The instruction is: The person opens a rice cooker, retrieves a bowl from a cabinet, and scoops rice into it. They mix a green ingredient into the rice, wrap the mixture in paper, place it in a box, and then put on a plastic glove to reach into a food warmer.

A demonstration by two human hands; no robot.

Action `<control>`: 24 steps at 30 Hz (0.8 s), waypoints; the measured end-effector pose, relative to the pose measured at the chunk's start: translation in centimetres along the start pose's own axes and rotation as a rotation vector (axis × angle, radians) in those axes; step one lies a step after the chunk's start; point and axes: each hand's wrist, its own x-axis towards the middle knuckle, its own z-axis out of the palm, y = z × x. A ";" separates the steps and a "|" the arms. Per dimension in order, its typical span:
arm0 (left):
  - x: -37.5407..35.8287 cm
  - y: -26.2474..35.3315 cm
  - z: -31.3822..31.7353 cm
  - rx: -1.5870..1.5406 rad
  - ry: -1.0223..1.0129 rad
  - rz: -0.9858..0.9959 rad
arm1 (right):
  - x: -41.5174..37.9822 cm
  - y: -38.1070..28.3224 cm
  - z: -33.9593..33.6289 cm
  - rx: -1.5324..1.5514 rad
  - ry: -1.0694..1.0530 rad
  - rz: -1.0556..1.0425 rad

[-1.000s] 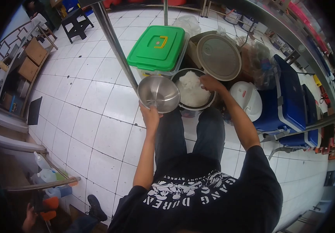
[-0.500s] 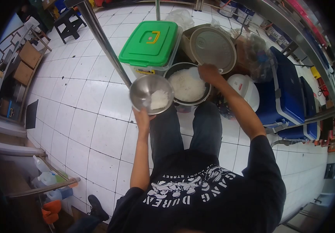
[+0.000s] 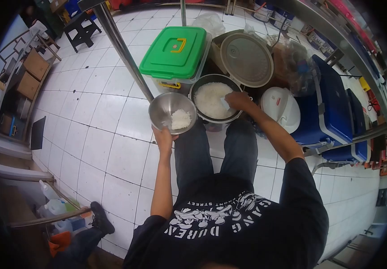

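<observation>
A steel bowl [image 3: 161, 110] with a clump of white rice [image 3: 181, 119] in it is held at its near rim by my left hand [image 3: 164, 137]. To its right stands an open round cooker pot [image 3: 196, 82] with white rice [image 3: 211, 99] inside. My right hand [image 3: 239, 101] is closed round a pale, flat scoop [image 3: 225, 103] at the right side of that rice. The cooker's round lid [image 3: 247, 59] stands raised behind the pot. How the fingers of my right hand lie is partly hidden.
Behind the bowl sits a clear box with a green lid [image 3: 172, 50], beside a metal table leg [image 3: 124, 54]. A white-lidded container [image 3: 279, 110] and blue cool boxes [image 3: 332, 116] are at the right. Another person's shoe [image 3: 101, 218] is at the lower left.
My right hand has moved down and slightly left with the scoop, nearer the front of the rice. The bowl has shifted slightly. The other person's foot has moved up and left.
</observation>
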 end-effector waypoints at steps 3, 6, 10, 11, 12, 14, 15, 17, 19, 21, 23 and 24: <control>-0.1 -0.6 -0.2 -0.023 0.000 -0.001 | -1.1 -2.7 -1.4 -0.003 -0.025 0.025; -0.1 -0.6 -0.1 -0.028 0.006 0.001 | -1.1 -3.2 -0.7 0.037 -0.016 0.021; 0.3 -1.2 0.0 -0.037 0.001 -0.002 | 0.3 -1.3 3.2 0.207 0.073 0.000; 0.1 -1.3 -0.2 -0.030 0.003 -0.003 | 0.0 -1.6 2.9 0.214 0.073 0.000; 0.1 -1.2 -0.1 -0.046 0.001 0.002 | 0.0 -1.5 2.3 0.234 0.077 -0.038; -0.3 -0.7 0.2 -0.062 0.000 0.010 | 0.0 -1.5 1.8 0.253 0.083 -0.076; -0.7 -0.3 0.2 -0.047 0.005 0.009 | 0.0 -1.5 2.0 0.280 0.066 -0.057; -1.1 0.2 0.5 -0.033 0.011 0.011 | 0.0 -1.3 2.2 0.304 0.053 -0.040; -1.3 0.3 0.7 -0.040 0.008 0.034 | -0.1 -1.2 2.6 0.310 0.069 -0.058; -1.4 0.3 0.9 -0.033 0.004 0.026 | -0.7 -2.0 1.6 0.335 0.045 -0.028; -1.4 0.7 1.3 -0.029 0.002 0.024 | -0.7 -2.3 1.2 0.356 0.025 -0.002; -1.5 1.0 1.6 -0.034 0.008 0.033 | -0.5 -2.0 1.7 0.345 0.062 -0.022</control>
